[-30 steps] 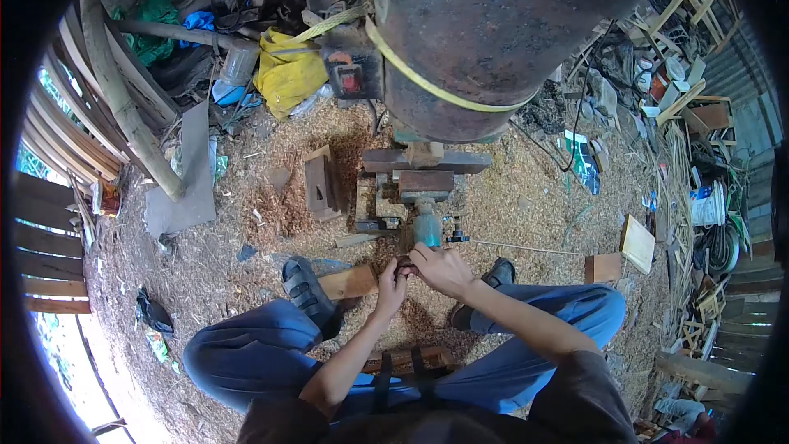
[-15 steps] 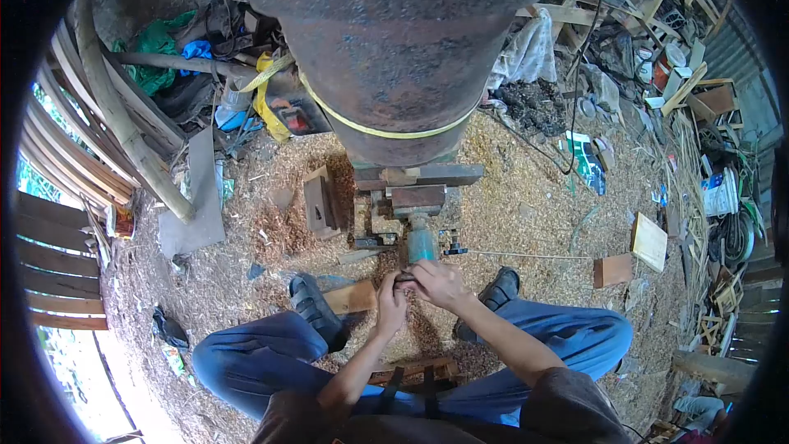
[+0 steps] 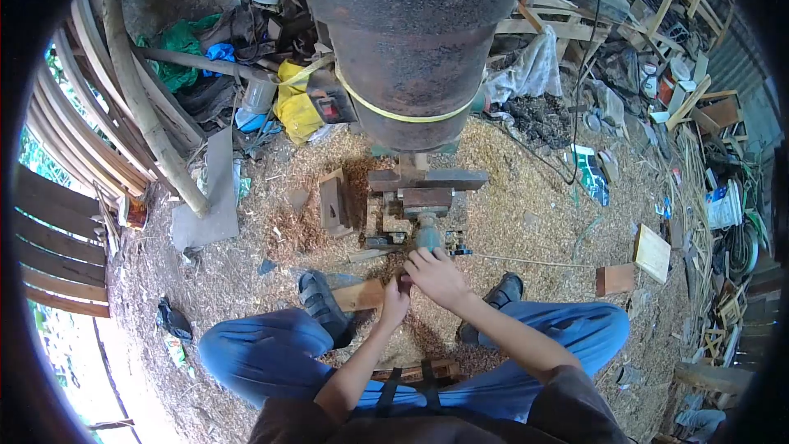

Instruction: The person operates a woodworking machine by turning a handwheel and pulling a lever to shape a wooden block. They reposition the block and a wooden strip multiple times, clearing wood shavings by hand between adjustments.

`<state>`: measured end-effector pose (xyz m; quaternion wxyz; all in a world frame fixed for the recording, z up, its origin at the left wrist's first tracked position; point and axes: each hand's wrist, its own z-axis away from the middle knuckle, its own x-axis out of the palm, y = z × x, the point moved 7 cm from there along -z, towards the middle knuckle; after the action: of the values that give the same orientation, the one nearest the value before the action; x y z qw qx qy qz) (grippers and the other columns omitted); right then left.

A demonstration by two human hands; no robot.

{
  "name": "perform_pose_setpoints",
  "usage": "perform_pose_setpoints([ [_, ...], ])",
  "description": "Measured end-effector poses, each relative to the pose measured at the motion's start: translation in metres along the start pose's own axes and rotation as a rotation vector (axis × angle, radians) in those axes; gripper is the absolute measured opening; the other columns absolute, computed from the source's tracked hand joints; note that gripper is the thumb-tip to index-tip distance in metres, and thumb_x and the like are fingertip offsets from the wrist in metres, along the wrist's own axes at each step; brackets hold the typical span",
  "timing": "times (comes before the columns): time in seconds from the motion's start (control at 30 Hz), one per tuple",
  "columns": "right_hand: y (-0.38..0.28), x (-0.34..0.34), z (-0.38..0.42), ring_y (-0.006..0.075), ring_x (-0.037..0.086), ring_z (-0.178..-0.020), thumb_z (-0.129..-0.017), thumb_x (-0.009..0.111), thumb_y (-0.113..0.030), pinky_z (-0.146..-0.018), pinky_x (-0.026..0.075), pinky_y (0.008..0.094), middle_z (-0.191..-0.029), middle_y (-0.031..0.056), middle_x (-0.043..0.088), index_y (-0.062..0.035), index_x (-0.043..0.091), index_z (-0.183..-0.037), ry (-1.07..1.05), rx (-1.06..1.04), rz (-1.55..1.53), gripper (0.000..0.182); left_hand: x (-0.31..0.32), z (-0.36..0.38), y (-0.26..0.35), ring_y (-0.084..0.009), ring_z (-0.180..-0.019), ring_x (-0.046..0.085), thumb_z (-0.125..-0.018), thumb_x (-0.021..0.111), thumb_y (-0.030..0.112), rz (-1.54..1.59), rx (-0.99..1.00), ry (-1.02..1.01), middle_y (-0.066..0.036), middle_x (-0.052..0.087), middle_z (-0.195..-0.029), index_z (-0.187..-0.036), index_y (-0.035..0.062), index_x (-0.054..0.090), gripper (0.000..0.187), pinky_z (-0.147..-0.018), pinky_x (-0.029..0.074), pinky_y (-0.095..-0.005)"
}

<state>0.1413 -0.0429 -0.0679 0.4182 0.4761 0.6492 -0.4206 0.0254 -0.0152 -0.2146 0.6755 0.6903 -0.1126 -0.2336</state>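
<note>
My left hand (image 3: pixel 396 299) is closed, fingers bent round a small dark piece (image 3: pixel 404 284) that I cannot make out well. Beside and slightly above it, my right hand (image 3: pixel 438 278) has its fingers curled together at the near end of a teal metal cylinder (image 3: pixel 428 236); what lies under those fingers is hidden. The cylinder points toward me from a vise-like block (image 3: pixel 426 201) with dark jaws. Over the block rises a large dark barrel-shaped body (image 3: pixel 408 74), with a yellow strap (image 3: pixel 415 118) round its lower part.
Shavings cover the ground (image 3: pixel 526 205). A wooden block (image 3: pixel 358 295) lies by my left sandal (image 3: pixel 322 304). To the right are a reddish block (image 3: pixel 615 279), a pale board (image 3: pixel 652 253) and a thin rod (image 3: pixel 526 261). Poles (image 3: pixel 148 115) lean at the left.
My view has shifted, so the barrel-shaped body and block appear slightly further right. My right hand's fingers now lie further over the teal cylinder's end. The left hand stays close below.
</note>
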Motion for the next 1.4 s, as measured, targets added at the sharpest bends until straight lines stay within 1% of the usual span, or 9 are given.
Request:
perform_pose_setpoints([
  [0.5, 0.009, 0.025, 0.016, 0.0251, 0.058, -0.092, -0.083, 0.063, -0.018, -0.079, 0.049, 0.0384, -0.094, 0.0049, 0.058, -0.0099, 0.061, -0.098, 0.032, -0.087, -0.069, 0.018, -0.007, -0.007, 0.026, -0.0362, -0.093, 0.070, -0.092, 0.053, -0.006, -0.215, 0.078, 0.003, -0.021, 0.070, -0.102, -0.118, -0.0029, 0.062, 0.028, -0.083, 0.055, -0.0411],
  [0.7, 0.050, 0.067, 0.095, 0.0390, 0.057, -0.095, -0.088, 0.071, -0.016, -0.086, 0.043, 0.0493, -0.102, 0.0176, 0.060, -0.0019, 0.059, -0.114, 0.411, 0.521, -0.543, 0.032, 0.009, -0.026, 0.128, -0.0329, -0.106, 0.068, -0.094, 0.070, 0.016, -0.314, 0.214, -0.188, -0.018, 0.069, -0.113, -0.122, 0.0035, 0.066, 0.031, -0.085, 0.056, -0.0431],
  [0.87, 0.041, -0.012, 0.044, 0.0312, 0.058, -0.109, -0.091, 0.069, -0.019, -0.095, 0.043, 0.0434, -0.113, 0.0114, 0.062, -0.0077, 0.061, -0.124, 0.210, 0.214, -0.272, 0.036, -0.017, -0.016, 0.069, -0.0254, -0.101, 0.069, -0.095, 0.072, 0.022, -0.492, 0.259, -0.070, -0.017, 0.070, -0.109, -0.126, 0.0028, 0.062, 0.038, -0.079, 0.055, -0.0417],
  [0.93, 0.017, -0.012, 0.021, 0.0248, 0.059, -0.108, -0.086, 0.074, -0.015, -0.096, 0.041, 0.0417, -0.109, 0.0058, 0.065, -0.0117, 0.064, -0.124, 0.010, 0.038, -0.217, 0.039, -0.015, -0.011, 0.014, -0.0256, -0.102, 0.068, -0.093, 0.073, 0.022, -0.151, -0.224, -0.190, -0.015, 0.073, -0.101, -0.125, 0.0049, 0.065, 0.037, -0.079, 0.056, -0.0404],
  [1.0, 0.019, 0.007, 0.028, 0.0210, 0.060, -0.107, -0.083, 0.076, -0.014, -0.096, 0.041, 0.0420, -0.109, 0.0045, 0.067, -0.0133, 0.066, -0.123, -0.022, 0.021, -0.101, 0.040, -0.018, -0.009, 0.023, -0.0291, -0.104, 0.065, -0.091, 0.076, 0.020, -0.242, -0.336, -0.206, -0.012, 0.075, -0.103, -0.124, 0.0059, 0.065, 0.037, -0.090, 0.051, -0.0437],
  [1.07, 0.043, 0.014, 0.057, 0.0229, 0.058, -0.116, -0.085, 0.074, -0.019, -0.101, 0.040, 0.0452, -0.116, 0.0055, 0.068, -0.0103, 0.065, -0.122, 0.077, 0.255, -0.336, 0.039, -0.025, -0.016, 0.084, -0.0304, -0.104, 0.065, -0.091, 0.075, 0.024, -0.691, 0.285, -0.074, -0.012, 0.075, -0.104, -0.123, 0.0053, 0.066, 0.039, -0.106, 0.041, -0.0487],
  [1.2, 0.063, 0.021, 0.114, 0.0326, 0.050, -0.131, -0.087, 0.073, -0.015, -0.105, 0.040, 0.0515, -0.140, 0.0138, 0.056, -0.0079, 0.060, -0.132, 0.189, 0.540, -0.203, 0.048, -0.013, -0.026, 0.162, -0.0305, -0.108, 0.065, -0.092, 0.074, 0.030, -0.588, 0.527, -0.002, -0.012, 0.075, -0.107, -0.128, 0.0060, 0.066, 0.043, -0.116, 0.030, -0.0480],
  [1.27, 0.049, -0.005, 0.090, 0.0373, 0.048, -0.132, -0.088, 0.071, -0.017, -0.108, 0.038, 0.0527, -0.145, 0.0159, 0.050, -0.0083, 0.053, -0.140, 0.159, 0.562, -0.196, 0.056, -0.018, -0.027, 0.149, -0.0306, -0.107, 0.067, -0.093, 0.072, 0.037, -0.582, 0.289, 0.089, -0.014, 0.074, -0.109, -0.125, 0.0088, 0.070, 0.043, -0.116, 0.032, -0.0531],
  [1.4, 0.007, -0.017, 0.044, 0.0316, 0.054, -0.127, -0.086, 0.071, -0.013, -0.104, 0.041, 0.0474, -0.136, 0.0127, 0.059, -0.0085, 0.054, -0.138, 0.057, 0.149, -0.247, 0.055, -0.017, -0.022, 0.080, -0.0236, -0.110, 0.067, -0.103, 0.058, 0.045, -0.122, -0.283, -0.322, -0.017, 0.069, -0.122, -0.138, 0.0027, 0.057, 0.055, -0.098, 0.051, -0.0373],
])
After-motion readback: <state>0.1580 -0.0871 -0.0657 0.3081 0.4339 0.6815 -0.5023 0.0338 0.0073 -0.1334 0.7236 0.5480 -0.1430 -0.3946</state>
